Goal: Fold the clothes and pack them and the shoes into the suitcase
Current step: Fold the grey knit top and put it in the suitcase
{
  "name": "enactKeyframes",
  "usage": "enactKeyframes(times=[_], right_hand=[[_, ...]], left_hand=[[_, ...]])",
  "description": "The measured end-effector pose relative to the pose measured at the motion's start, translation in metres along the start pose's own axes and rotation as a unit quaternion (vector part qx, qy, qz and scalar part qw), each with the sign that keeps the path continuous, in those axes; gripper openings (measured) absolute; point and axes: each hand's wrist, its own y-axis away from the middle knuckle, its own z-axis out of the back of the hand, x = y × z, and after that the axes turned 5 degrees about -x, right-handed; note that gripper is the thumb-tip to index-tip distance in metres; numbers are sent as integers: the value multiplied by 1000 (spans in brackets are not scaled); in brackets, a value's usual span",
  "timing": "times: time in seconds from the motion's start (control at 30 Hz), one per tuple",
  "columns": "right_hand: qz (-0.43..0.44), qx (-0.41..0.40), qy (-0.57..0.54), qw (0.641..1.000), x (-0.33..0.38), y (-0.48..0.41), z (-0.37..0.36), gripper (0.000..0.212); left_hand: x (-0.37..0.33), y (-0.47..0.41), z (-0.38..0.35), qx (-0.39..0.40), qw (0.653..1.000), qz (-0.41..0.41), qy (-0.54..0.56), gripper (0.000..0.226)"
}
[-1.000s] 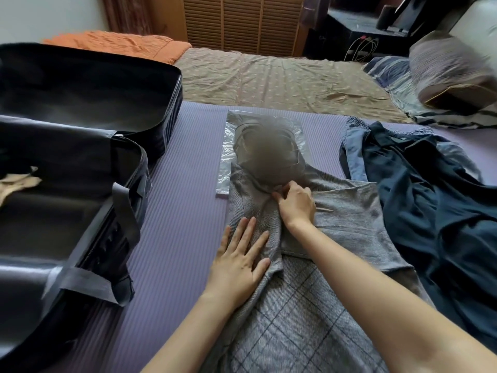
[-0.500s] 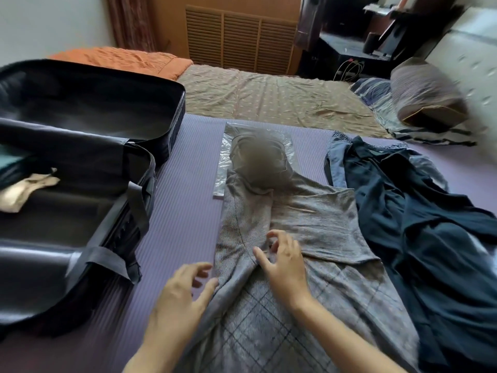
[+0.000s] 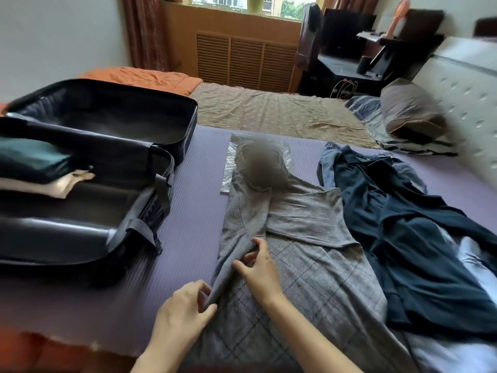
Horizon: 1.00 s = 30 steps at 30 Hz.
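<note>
A grey checked garment [image 3: 304,254] lies spread on the purple mat [image 3: 193,211], its left side folded in over the middle. My left hand [image 3: 185,316] pinches the lower end of that folded strip. My right hand [image 3: 259,267] pinches the same strip a little higher. An open black suitcase [image 3: 88,184] stands at the left with folded clothes [image 3: 40,170] in its near half. Dark blue clothes [image 3: 408,238] lie in a heap to the right of the grey garment. A clear plastic bag [image 3: 231,162] lies beyond the garment's top.
The mat covers the near part of a bed with a beige sheet [image 3: 269,114] and an orange blanket [image 3: 142,78] behind. A pillow [image 3: 411,109] lies at the far right beside a padded headboard [image 3: 468,84].
Both hands drew back toward me along the garment, from pressing its upper part to pinching the folded left strip lower down. The camera tilted up, showing more of the room.
</note>
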Motion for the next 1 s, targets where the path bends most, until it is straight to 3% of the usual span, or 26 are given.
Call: enactKeyframes(times=[0.23,0.4,0.5,0.63,0.77,1.0], right_hand=[[-59,-7,-143,988,1,15,1,54],[-93,-30,-289,952,-6,21,33,47],[-89,-22,-312,946,-12,31,42,44],[-86,16,-304,949,-24,54,33,46],[-52,23,-244,968,-32,78,20,50],[-4,11,-116,993,-29,96,16,59]], left_hand=[[-32,15,-9,-73,994,-57,57,15],[-49,27,-27,-52,986,-64,143,25],[-43,37,-37,-36,990,-55,123,25],[-20,54,-38,-56,998,-29,21,21],[-6,67,-39,-46,999,-5,5,18],[-12,77,-50,-3,992,1,129,18]])
